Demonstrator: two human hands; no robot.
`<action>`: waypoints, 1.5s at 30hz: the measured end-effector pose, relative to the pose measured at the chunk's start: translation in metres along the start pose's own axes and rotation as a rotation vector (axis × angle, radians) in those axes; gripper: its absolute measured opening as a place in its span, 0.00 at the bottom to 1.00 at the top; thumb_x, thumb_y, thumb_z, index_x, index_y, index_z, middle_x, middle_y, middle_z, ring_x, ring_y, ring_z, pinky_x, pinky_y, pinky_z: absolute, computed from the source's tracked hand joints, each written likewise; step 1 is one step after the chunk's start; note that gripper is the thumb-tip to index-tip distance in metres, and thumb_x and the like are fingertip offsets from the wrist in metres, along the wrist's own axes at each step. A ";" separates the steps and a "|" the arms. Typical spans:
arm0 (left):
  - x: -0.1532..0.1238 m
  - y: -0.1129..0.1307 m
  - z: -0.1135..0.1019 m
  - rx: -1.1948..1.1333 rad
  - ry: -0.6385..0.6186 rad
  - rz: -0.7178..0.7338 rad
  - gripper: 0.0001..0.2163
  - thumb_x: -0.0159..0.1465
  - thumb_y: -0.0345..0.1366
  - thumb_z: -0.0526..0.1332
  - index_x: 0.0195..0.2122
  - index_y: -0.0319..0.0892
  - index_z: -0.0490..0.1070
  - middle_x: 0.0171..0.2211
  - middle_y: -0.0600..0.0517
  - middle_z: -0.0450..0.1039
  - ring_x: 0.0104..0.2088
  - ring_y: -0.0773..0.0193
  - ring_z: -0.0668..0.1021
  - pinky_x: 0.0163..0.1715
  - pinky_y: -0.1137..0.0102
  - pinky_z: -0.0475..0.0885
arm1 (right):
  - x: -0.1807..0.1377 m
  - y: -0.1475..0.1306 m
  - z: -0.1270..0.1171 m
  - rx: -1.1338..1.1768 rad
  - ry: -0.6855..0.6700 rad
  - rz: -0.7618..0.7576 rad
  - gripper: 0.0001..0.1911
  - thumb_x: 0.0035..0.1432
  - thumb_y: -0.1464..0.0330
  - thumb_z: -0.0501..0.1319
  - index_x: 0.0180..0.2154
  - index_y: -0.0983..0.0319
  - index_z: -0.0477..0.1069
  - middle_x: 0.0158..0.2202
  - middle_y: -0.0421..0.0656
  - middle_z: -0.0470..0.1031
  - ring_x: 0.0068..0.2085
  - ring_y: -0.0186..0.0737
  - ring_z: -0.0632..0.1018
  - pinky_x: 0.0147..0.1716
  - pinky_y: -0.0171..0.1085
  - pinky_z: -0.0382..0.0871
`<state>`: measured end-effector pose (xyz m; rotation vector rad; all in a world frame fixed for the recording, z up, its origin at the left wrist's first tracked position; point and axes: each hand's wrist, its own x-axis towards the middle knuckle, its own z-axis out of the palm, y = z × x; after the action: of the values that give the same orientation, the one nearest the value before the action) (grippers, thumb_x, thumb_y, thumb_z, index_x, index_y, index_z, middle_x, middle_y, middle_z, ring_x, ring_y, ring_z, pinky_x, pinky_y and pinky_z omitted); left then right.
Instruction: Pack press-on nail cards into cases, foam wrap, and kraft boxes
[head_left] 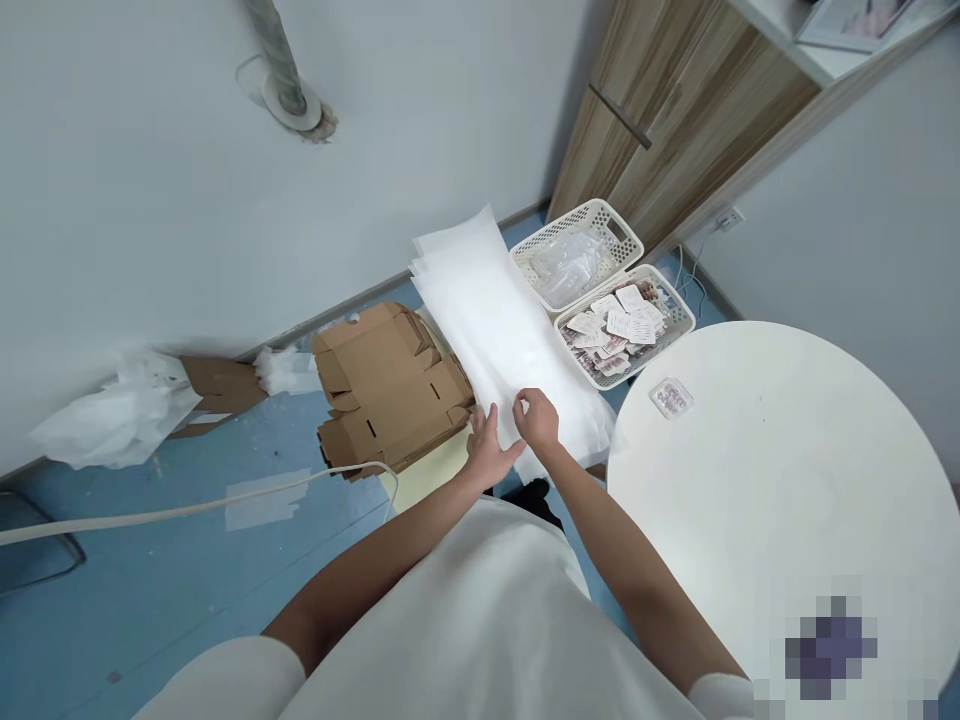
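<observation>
A stack of long white foam sheets (487, 310) lies on the floor, running away from me. My left hand (489, 452) rests flat on the near end of the stack with its fingers stretched out. My right hand (535, 418) pinches the near edge of the top sheet between thumb and fingers. Flattened brown cardboard boxes (386, 385) lie just left of the sheets.
A round white table (787, 480) stands at the right with a small packet (671, 397) on it. Two white baskets sit beyond the sheets: one with clear bags (576, 252), one with cards (626, 325). A wooden cabinet (675, 110), crumpled white wrapping (120, 410) and a cable (187, 512) are around.
</observation>
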<state>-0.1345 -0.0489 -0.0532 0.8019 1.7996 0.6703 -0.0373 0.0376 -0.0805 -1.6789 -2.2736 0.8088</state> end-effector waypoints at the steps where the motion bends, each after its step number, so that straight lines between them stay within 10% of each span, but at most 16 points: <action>1: -0.001 0.007 -0.001 -0.047 -0.017 0.004 0.40 0.52 0.47 0.63 0.62 0.45 0.44 0.65 0.44 0.33 0.63 0.49 0.38 0.59 0.56 0.44 | 0.000 -0.002 -0.007 0.036 0.016 -0.009 0.12 0.56 0.70 0.49 0.37 0.62 0.68 0.38 0.46 0.73 0.37 0.41 0.74 0.35 0.39 0.66; 9: 0.033 0.050 -0.026 -0.760 0.005 -0.070 0.27 0.58 0.39 0.59 0.57 0.40 0.53 0.48 0.40 0.69 0.44 0.58 0.75 0.42 0.65 0.70 | -0.021 -0.040 -0.065 0.283 -0.186 -0.458 0.10 0.53 0.64 0.57 0.37 0.59 0.71 0.50 0.45 0.69 0.53 0.43 0.68 0.50 0.43 0.62; 14: 0.028 0.039 -0.046 -0.950 -0.044 -0.114 0.17 0.58 0.31 0.59 0.49 0.39 0.62 0.43 0.42 0.73 0.35 0.61 0.79 0.40 0.64 0.72 | -0.019 0.000 -0.081 0.380 0.122 0.032 0.21 0.52 0.55 0.56 0.45 0.59 0.67 0.54 0.49 0.64 0.55 0.46 0.65 0.53 0.48 0.58; 17: 0.020 0.026 -0.050 -0.989 -0.050 -0.167 0.15 0.57 0.31 0.59 0.46 0.40 0.64 0.43 0.43 0.73 0.35 0.62 0.79 0.39 0.64 0.73 | -0.012 0.028 -0.080 0.531 -0.044 0.296 0.26 0.50 0.53 0.56 0.48 0.59 0.63 0.48 0.49 0.69 0.49 0.46 0.71 0.44 0.45 0.67; 24: 0.013 0.008 -0.040 -0.796 -0.014 -0.124 0.15 0.56 0.30 0.60 0.45 0.43 0.65 0.44 0.46 0.72 0.34 0.65 0.78 0.31 0.69 0.74 | -0.003 0.029 -0.087 0.584 -0.003 0.186 0.19 0.47 0.65 0.57 0.44 0.60 0.61 0.31 0.39 0.71 0.26 0.33 0.73 0.29 0.37 0.68; 33: 0.014 0.002 0.007 -0.670 0.025 -0.050 0.36 0.52 0.25 0.63 0.59 0.46 0.46 0.47 0.42 0.67 0.30 0.71 0.76 0.32 0.72 0.73 | -0.050 0.023 -0.128 -0.072 0.208 -0.208 0.16 0.56 0.75 0.46 0.41 0.59 0.68 0.40 0.44 0.72 0.37 0.39 0.73 0.33 0.36 0.65; 45: -0.007 0.020 0.099 -0.320 -0.242 0.125 0.41 0.52 0.28 0.63 0.62 0.47 0.39 0.47 0.45 0.67 0.27 0.73 0.73 0.30 0.75 0.70 | -0.165 0.098 -0.157 -0.119 0.404 0.196 0.18 0.58 0.71 0.46 0.49 0.57 0.65 0.42 0.45 0.71 0.31 0.37 0.73 0.30 0.38 0.67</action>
<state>-0.0355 -0.0341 -0.0670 0.7458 1.3895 0.8776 0.1711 -0.0479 0.0231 -1.9327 -1.9355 0.3282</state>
